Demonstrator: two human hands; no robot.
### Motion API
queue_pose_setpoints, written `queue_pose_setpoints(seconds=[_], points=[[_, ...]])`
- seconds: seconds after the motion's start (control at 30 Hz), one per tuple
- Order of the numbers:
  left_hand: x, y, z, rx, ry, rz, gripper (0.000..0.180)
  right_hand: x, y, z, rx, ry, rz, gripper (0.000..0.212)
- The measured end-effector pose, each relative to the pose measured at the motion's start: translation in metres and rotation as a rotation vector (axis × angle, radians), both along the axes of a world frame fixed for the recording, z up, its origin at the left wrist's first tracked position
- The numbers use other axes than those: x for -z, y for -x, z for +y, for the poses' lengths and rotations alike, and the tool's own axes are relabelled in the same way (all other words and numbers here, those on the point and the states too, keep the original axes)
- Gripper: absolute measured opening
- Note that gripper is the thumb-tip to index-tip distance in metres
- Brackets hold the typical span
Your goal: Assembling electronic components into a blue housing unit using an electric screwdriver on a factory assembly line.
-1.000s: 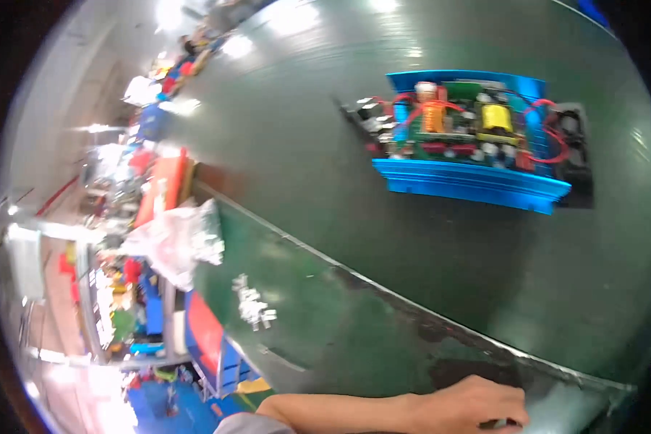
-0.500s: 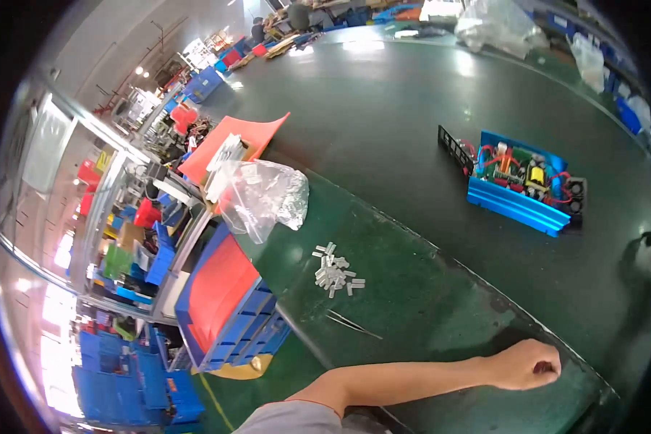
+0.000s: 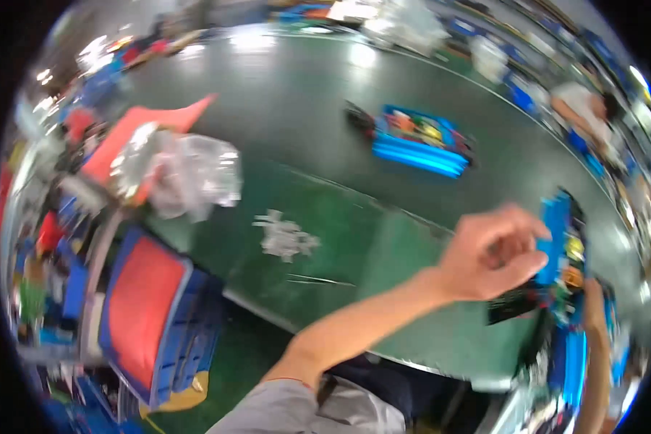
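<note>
On the right, an open power inverter (image 3: pixel 553 239) with a blue metal housing and exposed circuit parts is tilted beside the bench edge. My right hand (image 3: pixel 592 300) grips its right side, its fingertips mostly hidden and blurred. Close to the housing's left side is my left hand (image 3: pixel 488 257), fingers curled but apart from the thumb, with nothing visible in it. A black end plate (image 3: pixel 510 307) extends below the left hand. A second open blue inverter (image 3: pixel 419 148) rests on the dark table farther away.
Small silvery pieces (image 3: pixel 286 237) lie in a pile on the green bench mat, with tweezers (image 3: pixel 322 281) nearer me. A clear plastic bag (image 3: pixel 202 173) sits beside a red sheet (image 3: pixel 141 130). At left stands a blue crate (image 3: pixel 184 325). Another person (image 3: pixel 586 112) is at far right.
The view has swung right, bringing my right arm and the nearer inverter into sight. My left hand has risen from the mat toward that inverter, and its fist has loosened.
</note>
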State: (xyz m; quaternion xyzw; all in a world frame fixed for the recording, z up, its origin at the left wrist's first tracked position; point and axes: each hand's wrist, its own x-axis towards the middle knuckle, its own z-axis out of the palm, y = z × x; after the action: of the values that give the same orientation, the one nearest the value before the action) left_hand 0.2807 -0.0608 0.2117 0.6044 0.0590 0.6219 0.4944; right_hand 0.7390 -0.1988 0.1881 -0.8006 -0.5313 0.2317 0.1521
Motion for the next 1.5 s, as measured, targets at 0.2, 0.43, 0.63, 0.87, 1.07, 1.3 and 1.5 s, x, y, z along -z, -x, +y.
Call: queue_pose_setpoints(seconds=[0.2,0.43,0.63,0.87,1.07,1.3,1.5], points=[[-0.045,0.058,0.007,0.231,-0.436,0.097,0.111,0.021,0.149,-0.016,-0.157,0.105,0.169,0.048],[-0.053,0.107,0.016,0.131,-0.597,0.144,0.102,0.01,0.209,0.016,-0.589,0.052,-0.111,0.048],[-0.066,0.131,0.056,0.033,-0.819,0.241,0.095,0.036,0.231,0.041,-0.543,-0.087,-0.087,0.032],[-0.06,0.127,0.036,0.258,-0.62,0.391,0.087,0.002,0.27,0.012,-0.104,-0.598,-0.208,0.017],[0.025,0.058,-0.008,-0.002,-0.436,0.993,0.041,0.057,0.295,-0.148,0.098,-0.54,0.046,0.037],[0.074,0.055,-0.019,-0.12,-0.671,1.179,0.029,0.097,0.331,-0.155,-0.066,-0.492,-0.364,0.088],[0.074,0.058,-0.019,-0.2,-0.719,1.164,0.026,0.086,0.308,-0.148,-0.157,-0.582,-0.236,0.075]])
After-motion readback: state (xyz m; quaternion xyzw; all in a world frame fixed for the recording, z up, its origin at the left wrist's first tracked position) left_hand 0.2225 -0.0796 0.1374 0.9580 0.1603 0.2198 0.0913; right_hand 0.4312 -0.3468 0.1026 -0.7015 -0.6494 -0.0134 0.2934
